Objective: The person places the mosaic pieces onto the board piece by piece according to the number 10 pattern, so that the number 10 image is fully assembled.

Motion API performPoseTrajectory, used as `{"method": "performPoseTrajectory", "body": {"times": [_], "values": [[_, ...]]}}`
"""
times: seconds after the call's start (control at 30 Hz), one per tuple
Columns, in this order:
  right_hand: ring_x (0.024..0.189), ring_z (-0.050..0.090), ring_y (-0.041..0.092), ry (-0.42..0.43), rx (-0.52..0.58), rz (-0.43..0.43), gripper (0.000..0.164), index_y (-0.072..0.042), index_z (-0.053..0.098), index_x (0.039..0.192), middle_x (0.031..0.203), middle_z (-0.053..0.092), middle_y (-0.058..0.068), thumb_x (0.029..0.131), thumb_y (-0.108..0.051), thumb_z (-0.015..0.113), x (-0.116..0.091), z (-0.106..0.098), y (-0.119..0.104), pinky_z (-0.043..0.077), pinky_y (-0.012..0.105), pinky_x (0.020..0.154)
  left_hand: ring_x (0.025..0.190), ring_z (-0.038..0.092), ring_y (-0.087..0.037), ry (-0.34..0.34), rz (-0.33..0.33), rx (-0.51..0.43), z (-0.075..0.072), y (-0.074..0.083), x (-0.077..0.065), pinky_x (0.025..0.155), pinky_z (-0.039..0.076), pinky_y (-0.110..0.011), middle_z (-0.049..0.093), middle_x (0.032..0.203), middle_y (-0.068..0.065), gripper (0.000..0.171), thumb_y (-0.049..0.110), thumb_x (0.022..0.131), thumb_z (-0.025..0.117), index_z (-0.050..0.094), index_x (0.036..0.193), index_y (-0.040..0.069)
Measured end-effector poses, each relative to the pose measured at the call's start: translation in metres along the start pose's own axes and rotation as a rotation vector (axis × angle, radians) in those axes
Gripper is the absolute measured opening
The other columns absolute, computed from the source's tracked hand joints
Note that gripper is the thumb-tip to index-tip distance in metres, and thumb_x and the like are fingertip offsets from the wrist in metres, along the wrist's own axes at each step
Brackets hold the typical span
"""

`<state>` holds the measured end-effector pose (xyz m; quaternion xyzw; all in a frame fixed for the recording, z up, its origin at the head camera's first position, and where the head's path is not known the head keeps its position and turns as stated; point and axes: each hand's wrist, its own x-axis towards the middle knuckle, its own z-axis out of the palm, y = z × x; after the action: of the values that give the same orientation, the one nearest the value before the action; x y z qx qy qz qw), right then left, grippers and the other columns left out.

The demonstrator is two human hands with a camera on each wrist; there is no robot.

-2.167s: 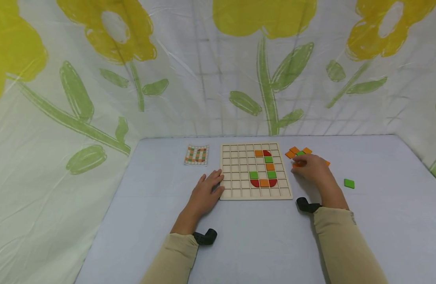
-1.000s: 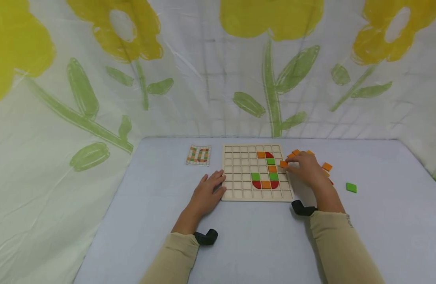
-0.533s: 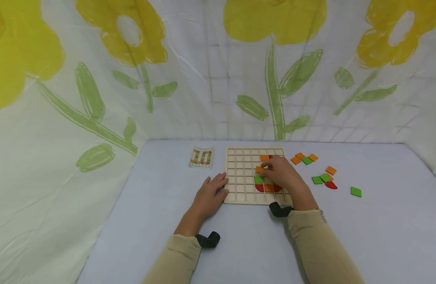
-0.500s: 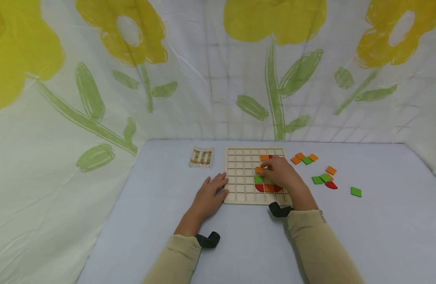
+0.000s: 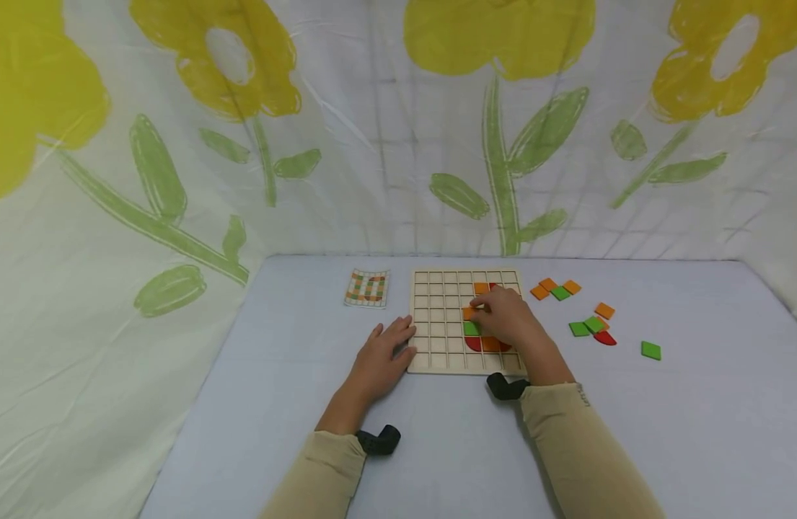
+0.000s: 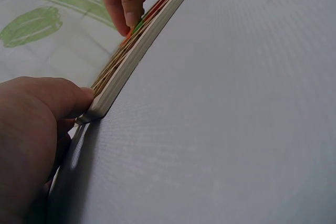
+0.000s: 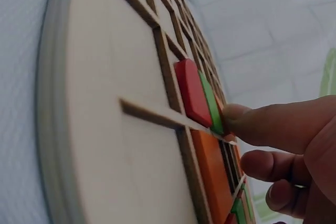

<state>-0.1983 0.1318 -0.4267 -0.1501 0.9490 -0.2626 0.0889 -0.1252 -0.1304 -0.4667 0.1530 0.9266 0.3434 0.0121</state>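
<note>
My right hand (image 5: 507, 316) is over the wooden grid board (image 5: 430, 324), thumb and fingertips pinching a square orange tile (image 5: 467, 313). This tile sits at the cell just behind a green tile (image 5: 472, 329); whether it is fully seated I cannot tell. In the right wrist view my thumb touches its edge, past a rounded red tile (image 7: 193, 93). My left hand (image 5: 380, 360) rests against the board's left edge with fingers extended, its thumb on the rim in the left wrist view. Part of the tile pattern is hidden under my right hand.
Behind my left hand lies a small pattern card (image 5: 366, 288). Loose orange and green tiles (image 5: 560, 293) lie right of the board, with more green tiles (image 5: 580, 329), a red rounded tile (image 5: 605, 338) and a lone green tile (image 5: 650, 351) nearer me.
My right hand took an orange tile from the loose tiles and carried it left onto the board, then lowered it to the cell behind the green tile. My left hand stayed at the board's edge.
</note>
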Motion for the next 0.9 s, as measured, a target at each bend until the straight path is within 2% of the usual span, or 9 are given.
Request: {"method": "performPoseTrajectory", "body": {"times": [0.33,0.5,0.7,0.8,0.9], "values": [[0.093,0.064,0.025,0.007,0.039,0.015,0.028,-0.013,0.073,0.12,0.114,0.071,0.012,0.095,-0.023,0.065,0.002,0.003,0.005,0.056,0.041,0.079,0.146,0.033,-0.016,-0.003,-0.007,-0.001,0.0,0.0,0.001,0.126,0.015,-0.039,0.04,0.156,0.004,0.047,0.029,0.1,0.057,0.052,0.143,0.012],[0.1,0.062,0.028,-0.004,0.061,0.051,0.029,-0.015,0.072,0.121,0.117,0.069,0.012,0.096,-0.026,0.065,0.0,0.0,0.006,0.055,0.043,0.083,0.147,0.032,-0.015,-0.005,-0.017,-0.007,0.0,0.0,0.001,0.126,0.014,-0.039,0.039,0.156,0.004,0.047,0.029,0.1,0.057,0.052,0.144,0.013],[0.093,0.056,0.026,0.006,0.079,0.066,0.033,-0.013,0.069,0.125,0.108,0.064,0.012,0.096,-0.028,0.065,-0.002,-0.007,0.018,0.052,0.039,0.078,0.147,0.032,-0.015,-0.009,-0.015,-0.005,0.0,0.0,0.001,0.126,0.015,-0.039,0.039,0.156,0.004,0.047,0.029,0.1,0.058,0.052,0.143,0.012],[0.097,0.056,0.03,0.037,0.095,0.104,0.037,-0.01,0.065,0.13,0.112,0.06,0.016,0.097,-0.026,0.063,-0.004,-0.015,0.029,0.052,0.044,0.082,0.147,0.032,-0.016,-0.012,-0.015,0.003,-0.001,0.0,0.001,0.126,0.015,-0.039,0.039,0.156,0.004,0.047,0.029,0.1,0.057,0.052,0.144,0.012],[0.11,0.054,0.04,0.101,0.082,0.161,0.04,-0.007,0.061,0.134,0.123,0.056,0.022,0.098,-0.025,0.06,-0.008,-0.025,0.042,0.05,0.053,0.089,0.146,0.033,-0.016,-0.01,-0.012,0.009,-0.001,0.0,0.0,0.126,0.015,-0.039,0.04,0.156,0.004,0.047,0.029,0.1,0.058,0.053,0.143,0.012]]}}
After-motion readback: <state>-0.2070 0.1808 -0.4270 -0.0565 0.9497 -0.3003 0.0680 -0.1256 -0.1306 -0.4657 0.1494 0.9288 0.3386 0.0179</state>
